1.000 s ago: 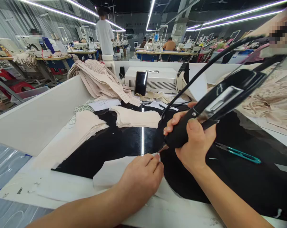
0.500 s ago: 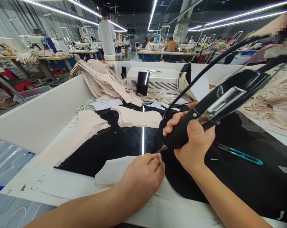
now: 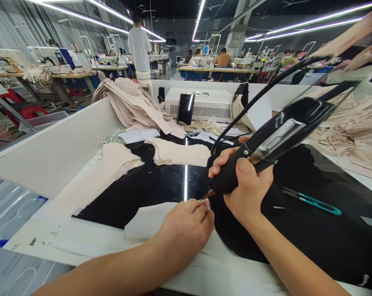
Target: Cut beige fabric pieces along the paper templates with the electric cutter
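My right hand (image 3: 250, 193) is wrapped around a black corded handheld tool (image 3: 266, 144) with a silver lever. The tool slants down to the left, and its thin copper-coloured tip (image 3: 208, 195) points at the fingertips of my left hand (image 3: 187, 228). Those fingers are closed in a pinch on the edge of a white sheet-like piece (image 3: 150, 222), close to or touching the tip. Whether the piece is cloth or paper, I cannot tell. Beneath lies a shiny black mat (image 3: 161, 183). Teal thread snips (image 3: 312, 201) rest on it, right of my right hand.
Beige cloth pieces are stacked at the left (image 3: 112, 168) and ahead (image 3: 179, 152). Behind them stand a phone (image 3: 186, 109) and a white vented box (image 3: 209, 100). A white side panel (image 3: 56, 148) borders the left. Another person's hand (image 3: 364, 53) shows at upper right.
The rear of the black tool has dipped and shifted a little left with my right hand. My left hand keeps its pinch in nearly the same place.
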`<state>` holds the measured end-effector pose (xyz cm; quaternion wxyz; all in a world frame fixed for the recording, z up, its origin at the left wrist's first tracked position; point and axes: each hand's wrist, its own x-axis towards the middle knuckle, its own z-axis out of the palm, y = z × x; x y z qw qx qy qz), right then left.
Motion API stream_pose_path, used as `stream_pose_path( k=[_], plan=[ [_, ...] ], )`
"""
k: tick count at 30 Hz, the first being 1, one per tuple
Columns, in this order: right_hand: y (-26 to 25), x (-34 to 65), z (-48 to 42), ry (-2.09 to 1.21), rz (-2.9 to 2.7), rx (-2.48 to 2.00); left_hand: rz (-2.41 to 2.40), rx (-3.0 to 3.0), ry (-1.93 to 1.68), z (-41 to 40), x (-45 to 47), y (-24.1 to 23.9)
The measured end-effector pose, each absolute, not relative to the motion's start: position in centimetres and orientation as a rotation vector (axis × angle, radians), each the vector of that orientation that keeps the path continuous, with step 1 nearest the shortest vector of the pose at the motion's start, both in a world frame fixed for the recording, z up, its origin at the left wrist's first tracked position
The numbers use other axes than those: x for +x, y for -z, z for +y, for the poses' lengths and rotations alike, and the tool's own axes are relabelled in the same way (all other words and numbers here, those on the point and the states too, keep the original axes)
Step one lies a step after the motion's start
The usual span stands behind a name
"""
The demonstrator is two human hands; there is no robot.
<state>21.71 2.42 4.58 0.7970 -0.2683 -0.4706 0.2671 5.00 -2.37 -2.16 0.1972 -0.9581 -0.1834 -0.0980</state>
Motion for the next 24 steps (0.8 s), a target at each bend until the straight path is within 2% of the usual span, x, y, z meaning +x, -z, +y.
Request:
stream_pose_path(
  k=[5, 10, 14, 20, 24],
  plan=[
    [-5.1, 22.8, 2.7, -0.484, -1.073, -0.562, -0.539, -2.748, 0.374, -1.9, 5.0, 1.7],
    [-6.5, 25.1, 1.2, -0.334, -1.168, -0.734, -0.727, -2.814, 0.411, -0.4, 3.3, 0.5],
    [-7.2, 25.6, -1.1, -0.420, -1.106, -0.711, -0.866, -2.736, 0.427, 0.2, 1.0, -0.5],
    [-6.6, 24.9, -3.8, -0.461, -0.967, -0.679, -0.640, -2.718, 0.766, -1.5, 0.6, -1.1],
    [-6.1, 24.5, -4.3, -0.468, -0.967, -0.667, -0.588, -2.869, 0.806, -2.3, 2.8, -0.9]
  ],
)
